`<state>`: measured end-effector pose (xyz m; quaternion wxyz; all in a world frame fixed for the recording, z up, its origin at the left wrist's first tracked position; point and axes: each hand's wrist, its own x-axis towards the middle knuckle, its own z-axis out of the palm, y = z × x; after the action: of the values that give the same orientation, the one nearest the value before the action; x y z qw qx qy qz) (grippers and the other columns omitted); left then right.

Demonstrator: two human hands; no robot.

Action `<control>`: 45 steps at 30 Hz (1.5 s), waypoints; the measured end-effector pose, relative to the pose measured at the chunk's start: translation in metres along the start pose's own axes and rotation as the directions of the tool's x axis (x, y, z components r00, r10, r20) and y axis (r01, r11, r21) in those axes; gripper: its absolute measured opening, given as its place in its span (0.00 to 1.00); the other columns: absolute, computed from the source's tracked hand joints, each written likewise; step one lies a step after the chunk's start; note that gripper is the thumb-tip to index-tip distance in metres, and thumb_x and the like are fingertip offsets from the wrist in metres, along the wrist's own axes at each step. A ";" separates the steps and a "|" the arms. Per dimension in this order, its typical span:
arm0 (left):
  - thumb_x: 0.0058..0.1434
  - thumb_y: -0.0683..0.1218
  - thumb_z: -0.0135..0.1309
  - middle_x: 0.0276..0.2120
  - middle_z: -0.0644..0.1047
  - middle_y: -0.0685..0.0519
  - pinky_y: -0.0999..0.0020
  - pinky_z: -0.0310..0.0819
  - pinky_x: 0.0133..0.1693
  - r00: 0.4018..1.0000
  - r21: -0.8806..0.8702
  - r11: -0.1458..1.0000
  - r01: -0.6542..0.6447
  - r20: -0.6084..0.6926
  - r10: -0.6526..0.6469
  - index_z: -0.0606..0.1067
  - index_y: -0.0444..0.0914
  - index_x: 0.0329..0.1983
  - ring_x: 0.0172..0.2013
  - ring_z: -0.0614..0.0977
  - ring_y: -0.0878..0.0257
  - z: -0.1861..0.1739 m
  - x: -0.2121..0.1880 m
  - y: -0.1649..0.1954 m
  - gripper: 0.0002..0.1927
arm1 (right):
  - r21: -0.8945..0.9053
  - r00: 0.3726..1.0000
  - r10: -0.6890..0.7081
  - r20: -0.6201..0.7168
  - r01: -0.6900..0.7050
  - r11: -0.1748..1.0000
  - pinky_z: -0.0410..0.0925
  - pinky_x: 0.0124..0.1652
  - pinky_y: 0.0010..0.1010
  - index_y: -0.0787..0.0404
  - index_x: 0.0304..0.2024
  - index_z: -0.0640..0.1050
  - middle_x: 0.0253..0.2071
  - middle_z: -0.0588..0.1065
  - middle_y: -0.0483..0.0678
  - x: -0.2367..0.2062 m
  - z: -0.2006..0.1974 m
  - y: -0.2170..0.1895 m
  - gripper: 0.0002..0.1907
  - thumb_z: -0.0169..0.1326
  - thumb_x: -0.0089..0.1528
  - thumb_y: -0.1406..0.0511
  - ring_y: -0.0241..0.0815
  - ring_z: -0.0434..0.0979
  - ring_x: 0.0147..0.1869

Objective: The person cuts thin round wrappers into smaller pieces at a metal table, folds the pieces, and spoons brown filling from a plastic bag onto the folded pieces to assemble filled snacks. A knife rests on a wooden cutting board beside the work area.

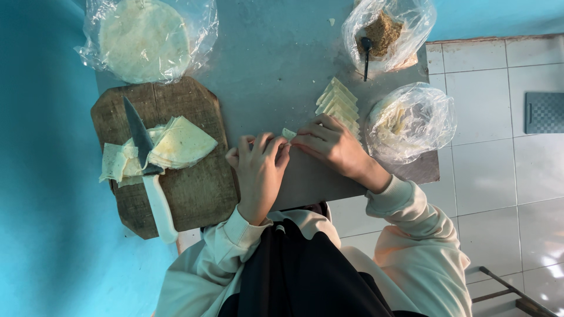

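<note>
My left hand (258,170) and my right hand (332,144) meet over a small pale piece of folded dough wrapper (288,134) on the grey table (270,64). Both hands pinch it with their fingertips; most of the piece is hidden under the fingers. Just beyond my right hand lies a row of several folded pale wrappers (339,104), overlapping one another.
A wooden cutting board (194,188) at the left carries a stack of cut wrapper wedges (176,144) and a white-handled knife (147,167). Plastic bags hold round wrappers (144,38), brown filling with a spoon (382,32), and pale strips (408,120). Tiled floor lies right.
</note>
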<state>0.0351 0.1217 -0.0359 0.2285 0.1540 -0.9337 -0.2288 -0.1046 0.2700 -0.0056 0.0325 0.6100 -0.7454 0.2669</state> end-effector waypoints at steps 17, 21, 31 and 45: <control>0.59 0.51 0.66 0.48 0.74 0.61 0.53 0.54 0.51 0.999 0.097 0.995 -0.025 -0.036 0.029 0.77 0.50 0.43 0.51 0.72 0.57 0.002 -0.002 -0.004 0.11 | 0.072 0.986 -0.066 0.151 0.056 0.996 0.71 0.49 0.38 0.61 0.43 0.81 0.44 0.77 0.48 0.028 -0.010 0.006 0.10 0.63 0.60 0.66 0.49 0.75 0.51; 0.60 0.51 0.65 0.49 0.74 0.61 0.53 0.54 0.51 0.999 0.093 0.995 -0.024 -0.028 0.027 0.79 0.49 0.44 0.51 0.72 0.56 0.001 -0.001 -0.006 0.10 | 0.087 0.984 -0.049 0.172 0.034 0.996 0.71 0.49 0.38 0.62 0.44 0.81 0.44 0.78 0.46 0.034 -0.010 0.008 0.11 0.63 0.60 0.65 0.48 0.76 0.51; 0.63 0.50 0.63 0.47 0.74 0.60 0.53 0.54 0.51 1.000 0.035 0.999 0.001 -0.025 0.000 0.80 0.48 0.44 0.50 0.72 0.58 0.001 0.001 -0.006 0.07 | 0.017 0.984 -0.084 0.154 0.082 0.996 0.70 0.53 0.39 0.60 0.48 0.80 0.49 0.77 0.46 0.023 -0.009 0.010 0.16 0.58 0.57 0.66 0.48 0.75 0.55; 0.61 0.51 0.66 0.49 0.73 0.58 0.54 0.54 0.51 0.999 0.058 0.998 0.023 -0.050 -0.020 0.78 0.48 0.48 0.51 0.72 0.57 0.000 0.004 0.001 0.14 | 0.088 0.988 -0.052 0.144 0.040 0.995 0.70 0.52 0.38 0.60 0.47 0.82 0.48 0.77 0.46 0.018 -0.006 0.016 0.16 0.64 0.56 0.67 0.49 0.75 0.54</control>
<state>0.0320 0.1207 -0.0338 0.2447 0.1761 -0.9323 -0.2000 -0.1256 0.2579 0.0009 -0.0420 0.6458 -0.7194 0.2521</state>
